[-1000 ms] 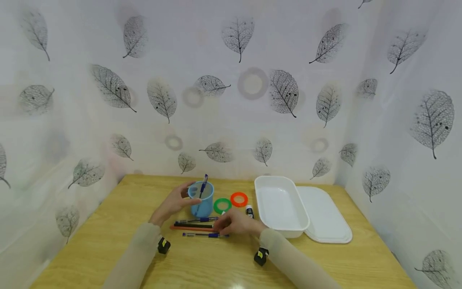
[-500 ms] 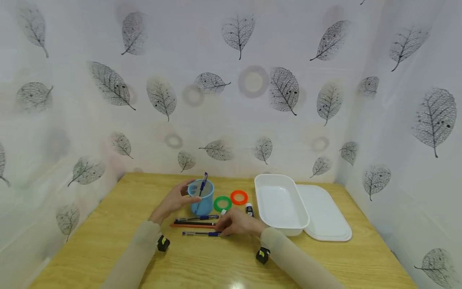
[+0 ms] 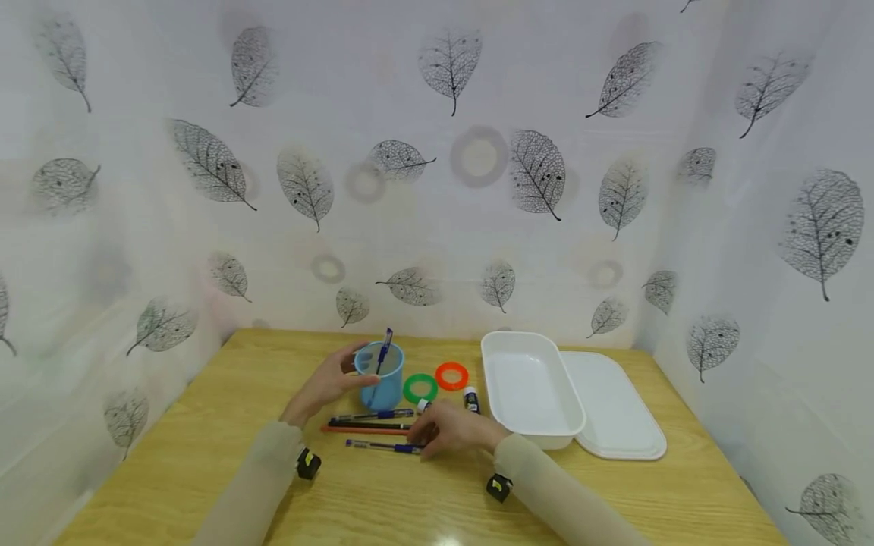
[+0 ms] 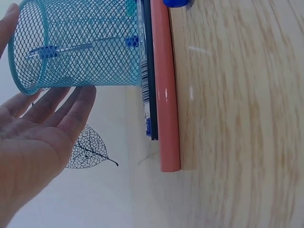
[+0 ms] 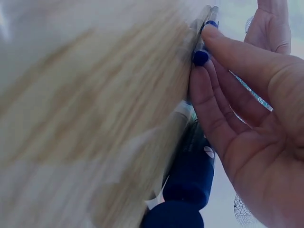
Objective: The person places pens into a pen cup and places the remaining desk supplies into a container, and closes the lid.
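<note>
My left hand (image 3: 329, 385) is around a light-blue mesh pen holder (image 3: 382, 388), its thumb at the near side and its fingers behind. A blue pen (image 3: 384, 353) leans inside the holder, seen through the mesh in the left wrist view. Over the table, my right hand (image 3: 454, 428) pinches the right end of a clear pen (image 3: 375, 445) with blue parts. In the right wrist view, its thumb (image 5: 213, 34) presses on that pen near the blue end. Another blue pen (image 3: 372, 415), a thin black stick (image 3: 369, 426) and a salmon-coloured stick (image 4: 166, 95) lie parallel beyond it.
Green (image 3: 419, 389) and orange (image 3: 452, 376) rings lie behind my right hand. A dark bottle (image 3: 471, 400) with a white cap stands or lies beside a white box (image 3: 532, 379); its white lid (image 3: 614, 409) lies to the right. Another white cap (image 3: 424, 406) shows behind the hand.
My right hand has shifted slightly right and toward me, and its fingers now cover the end of the near pen. The left hand stays at the pen holder.
</note>
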The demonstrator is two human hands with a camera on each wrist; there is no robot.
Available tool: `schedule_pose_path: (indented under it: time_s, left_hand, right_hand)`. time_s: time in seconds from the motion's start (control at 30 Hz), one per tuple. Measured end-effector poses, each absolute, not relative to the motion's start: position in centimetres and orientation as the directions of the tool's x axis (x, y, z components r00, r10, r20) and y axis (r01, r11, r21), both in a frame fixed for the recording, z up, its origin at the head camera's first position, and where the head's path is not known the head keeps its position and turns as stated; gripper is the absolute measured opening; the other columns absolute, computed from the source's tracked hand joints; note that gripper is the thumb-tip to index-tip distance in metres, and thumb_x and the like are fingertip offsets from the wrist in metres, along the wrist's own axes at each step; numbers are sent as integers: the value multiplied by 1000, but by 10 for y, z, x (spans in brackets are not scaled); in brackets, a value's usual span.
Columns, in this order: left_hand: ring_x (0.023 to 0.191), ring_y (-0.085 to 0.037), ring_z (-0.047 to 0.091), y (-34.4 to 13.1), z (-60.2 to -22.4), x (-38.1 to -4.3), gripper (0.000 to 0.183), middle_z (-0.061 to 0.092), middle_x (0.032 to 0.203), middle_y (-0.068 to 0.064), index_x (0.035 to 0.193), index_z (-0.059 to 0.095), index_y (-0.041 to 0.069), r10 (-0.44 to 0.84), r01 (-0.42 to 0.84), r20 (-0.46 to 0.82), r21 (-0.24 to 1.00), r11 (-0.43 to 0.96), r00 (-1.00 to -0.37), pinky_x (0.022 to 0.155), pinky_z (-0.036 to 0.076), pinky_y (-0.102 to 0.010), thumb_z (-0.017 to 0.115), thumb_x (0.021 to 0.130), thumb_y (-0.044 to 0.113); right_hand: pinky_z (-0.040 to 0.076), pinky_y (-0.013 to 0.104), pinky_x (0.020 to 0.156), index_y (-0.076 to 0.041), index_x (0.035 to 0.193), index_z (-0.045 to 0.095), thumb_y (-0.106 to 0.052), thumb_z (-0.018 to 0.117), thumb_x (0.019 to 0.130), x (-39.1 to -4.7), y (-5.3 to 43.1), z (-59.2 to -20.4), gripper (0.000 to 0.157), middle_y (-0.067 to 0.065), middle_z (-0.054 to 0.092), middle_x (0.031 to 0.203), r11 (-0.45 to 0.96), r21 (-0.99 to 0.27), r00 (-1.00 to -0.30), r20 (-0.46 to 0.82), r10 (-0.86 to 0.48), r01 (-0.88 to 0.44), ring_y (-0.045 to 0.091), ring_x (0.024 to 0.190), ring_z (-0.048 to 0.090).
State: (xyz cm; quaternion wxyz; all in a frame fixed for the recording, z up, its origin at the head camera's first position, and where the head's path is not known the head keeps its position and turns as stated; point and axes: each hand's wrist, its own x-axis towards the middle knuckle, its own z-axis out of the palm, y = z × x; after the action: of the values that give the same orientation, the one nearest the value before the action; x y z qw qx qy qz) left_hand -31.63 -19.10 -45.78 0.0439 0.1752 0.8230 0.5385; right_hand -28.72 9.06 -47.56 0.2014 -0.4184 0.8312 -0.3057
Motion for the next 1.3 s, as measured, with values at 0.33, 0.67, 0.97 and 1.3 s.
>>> schedule_pose_path:
  time_s: [0.33,0.67,0.97,1.3]
  left_hand:
    - [127,-38,53,-192,-456,-314,82,54,140,-19,151,35,13,329,232,106,898,373,-938,103,46,-53,78,85,33]
    - [128,-39,52,-192,-457,-314,84,53,142,-19,150,37,13,332,229,106,904,360,-937,104,46,-53,80,82,35]
    - [127,-42,52,-191,-459,-314,82,51,143,-21,151,35,10,328,227,109,909,349,-938,103,46,-54,78,85,28]
    - [122,-37,57,-191,-458,-314,82,57,137,-16,150,38,14,327,243,116,892,381,-938,100,48,-51,79,82,36]
  right_hand:
    - [52,13,72,-13,107,75,-16,79,84,-283,84,-472,24,-11,71,91,514,-583,-584,-82,-808,-629,-6,78,60]
    - [51,12,69,-14,104,76,-15,79,83,-278,81,-472,21,-13,70,87,554,-523,-609,-83,-789,-647,-6,75,58]
    - [52,14,74,-14,105,76,-12,77,82,-277,86,-468,23,-11,70,91,540,-616,-646,-66,-761,-573,-4,80,61]
    - [53,17,75,-15,102,77,-10,74,86,-278,93,-468,18,-10,71,94,504,-700,-675,-43,-737,-507,-2,82,62]
